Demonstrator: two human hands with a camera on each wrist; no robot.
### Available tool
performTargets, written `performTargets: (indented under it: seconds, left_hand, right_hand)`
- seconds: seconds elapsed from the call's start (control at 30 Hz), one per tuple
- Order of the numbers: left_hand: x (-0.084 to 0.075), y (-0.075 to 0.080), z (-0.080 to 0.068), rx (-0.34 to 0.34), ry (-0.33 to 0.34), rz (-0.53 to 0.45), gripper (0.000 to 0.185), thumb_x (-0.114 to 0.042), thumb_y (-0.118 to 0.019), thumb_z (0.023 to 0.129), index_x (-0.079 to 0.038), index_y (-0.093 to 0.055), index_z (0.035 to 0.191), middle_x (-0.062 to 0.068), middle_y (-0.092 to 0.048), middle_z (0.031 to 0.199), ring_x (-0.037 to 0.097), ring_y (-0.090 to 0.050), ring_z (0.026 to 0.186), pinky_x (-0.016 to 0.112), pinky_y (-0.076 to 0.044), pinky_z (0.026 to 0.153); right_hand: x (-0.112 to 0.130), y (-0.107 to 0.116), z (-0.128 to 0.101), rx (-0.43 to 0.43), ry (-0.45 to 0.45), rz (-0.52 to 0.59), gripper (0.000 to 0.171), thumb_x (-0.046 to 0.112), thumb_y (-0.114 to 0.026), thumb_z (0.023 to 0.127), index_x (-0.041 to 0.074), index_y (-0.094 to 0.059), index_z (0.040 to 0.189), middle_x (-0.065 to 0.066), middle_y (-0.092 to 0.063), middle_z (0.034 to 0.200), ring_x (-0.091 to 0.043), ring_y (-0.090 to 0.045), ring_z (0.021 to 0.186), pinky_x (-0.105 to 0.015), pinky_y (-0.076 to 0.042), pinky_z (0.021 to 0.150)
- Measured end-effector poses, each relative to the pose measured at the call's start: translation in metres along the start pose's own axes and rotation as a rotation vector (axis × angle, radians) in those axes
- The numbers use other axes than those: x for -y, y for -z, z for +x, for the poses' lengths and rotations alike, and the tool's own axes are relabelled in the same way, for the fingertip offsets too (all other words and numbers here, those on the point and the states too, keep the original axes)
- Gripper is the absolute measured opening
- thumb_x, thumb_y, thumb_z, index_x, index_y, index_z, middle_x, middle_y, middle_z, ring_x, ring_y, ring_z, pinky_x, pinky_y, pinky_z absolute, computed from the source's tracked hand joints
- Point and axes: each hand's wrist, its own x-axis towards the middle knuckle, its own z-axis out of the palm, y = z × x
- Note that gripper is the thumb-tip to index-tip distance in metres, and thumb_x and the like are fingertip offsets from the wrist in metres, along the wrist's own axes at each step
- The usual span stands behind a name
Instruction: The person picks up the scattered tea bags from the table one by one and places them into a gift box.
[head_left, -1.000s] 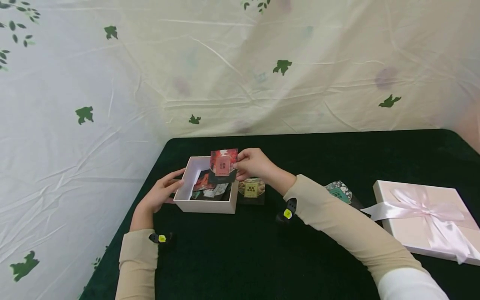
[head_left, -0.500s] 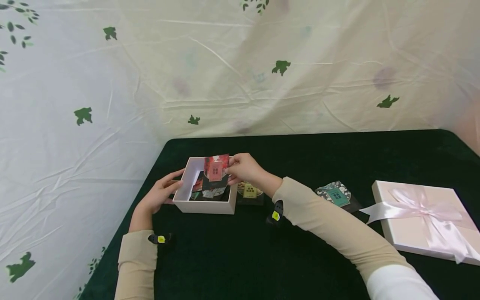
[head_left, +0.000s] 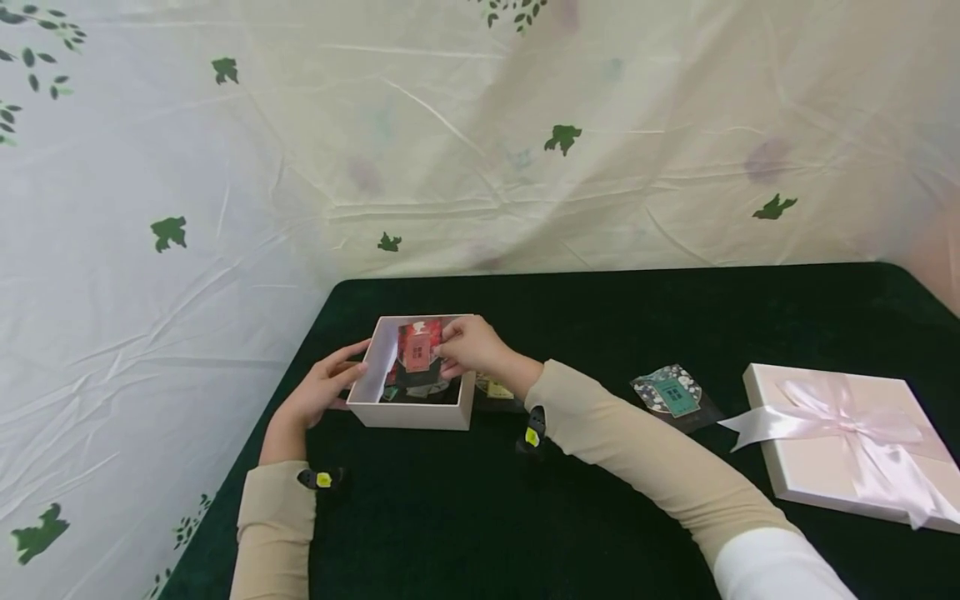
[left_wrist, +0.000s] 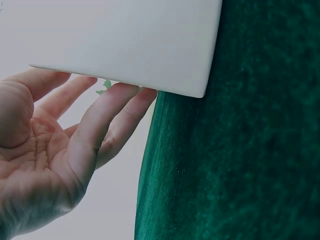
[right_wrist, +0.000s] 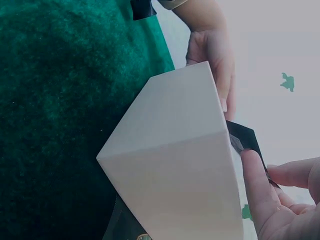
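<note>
A pale pink open box [head_left: 411, 417] stands toward the table's left side, with several packets [head_left: 427, 390] lying inside. My right hand [head_left: 476, 343] pinches a red-and-black tea packet [head_left: 417, 352] by its right edge, holding it over the box opening. In the right wrist view, thumb and fingers hold the dark packet [right_wrist: 244, 134] beside the box rim. On the box's left wall, my left hand [head_left: 321, 387] rests its fairly straight fingers. The left wrist view has those fingertips [left_wrist: 122, 92] touching the box's edge.
Partly hidden behind my right hand, a yellow-labelled packet [head_left: 495, 390] lies beside the box. A green-labelled packet [head_left: 675, 396] lies farther right, near a pink lid [head_left: 810, 467] tied with a ribbon bow [head_left: 851, 425]. Dark green cloth [head_left: 450, 517] covers the table.
My right hand has moved left and down, bringing the red-and-black tea packet from the box's right rim lower into the opening. The left hand has stayed on the box.
</note>
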Motion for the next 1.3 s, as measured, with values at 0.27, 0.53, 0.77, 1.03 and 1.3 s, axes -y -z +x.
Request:
performTargets:
  seconds: [0.27, 0.53, 0.77, 1.03, 1.3]
  left_hand:
    - [0.0, 0.0, -0.001, -0.002, -0.009, 0.01, 0.062, -0.041, -0.051, 0.097, -0.023, -0.027, 0.151, 0.027, -0.039, 0.142, 0.046, -0.045, 0.123, 0.052, -0.053, 0.085]
    - [0.0, -0.001, 0.0, -0.003, -0.017, 0.013, 0.062, -0.041, -0.05, 0.097, -0.023, -0.027, 0.151, 0.026, -0.039, 0.143, 0.046, -0.043, 0.125, 0.054, -0.052, 0.086]
    - [-0.002, -0.001, -0.001, -0.002, -0.02, 0.013, 0.061, -0.041, -0.05, 0.097, -0.024, -0.026, 0.151, 0.026, -0.04, 0.143, 0.045, -0.044, 0.125, 0.054, -0.052, 0.086]
    - [-0.001, -0.001, -0.002, 0.007, -0.024, 0.005, 0.061, -0.04, -0.05, 0.098, -0.024, -0.026, 0.151, 0.026, -0.04, 0.143, 0.045, -0.044, 0.124, 0.053, -0.052, 0.085]
    - [-0.001, -0.001, -0.002, 0.002, -0.035, 0.015, 0.061, -0.04, -0.05, 0.097, -0.024, -0.026, 0.151, 0.026, -0.041, 0.142, 0.045, -0.044, 0.124, 0.053, -0.052, 0.086]
  right_hand:
    - [-0.003, -0.004, 0.004, 0.022, -0.015, -0.003, 0.025, 0.001, -0.058, 0.091, -0.008, -0.056, 0.114, -0.021, -0.068, 0.1, -0.012, -0.062, 0.061, -0.028, -0.058, 0.063]
    - [-0.003, 0.004, 0.0, 0.082, -0.012, -0.037, 0.028, -0.001, -0.055, 0.092, -0.008, -0.056, 0.118, -0.022, -0.068, 0.103, -0.015, -0.066, 0.067, -0.032, -0.059, 0.068]
    - [0.001, 0.016, -0.006, 0.04, -0.009, -0.065, 0.029, 0.006, -0.059, 0.092, -0.004, -0.057, 0.119, -0.021, -0.067, 0.108, -0.02, -0.068, 0.075, -0.03, -0.058, 0.067]
    - [0.002, 0.03, -0.014, -0.017, -0.01, -0.101, 0.036, 0.011, -0.062, 0.092, -0.004, -0.054, 0.123, -0.018, -0.065, 0.11, -0.026, -0.069, 0.085, -0.037, -0.058, 0.077]
    - [0.004, 0.047, -0.022, -0.084, -0.024, -0.138, 0.032, 0.014, -0.062, 0.092, -0.003, -0.056, 0.118, -0.019, -0.064, 0.11, -0.026, -0.068, 0.088, -0.038, -0.057, 0.079]
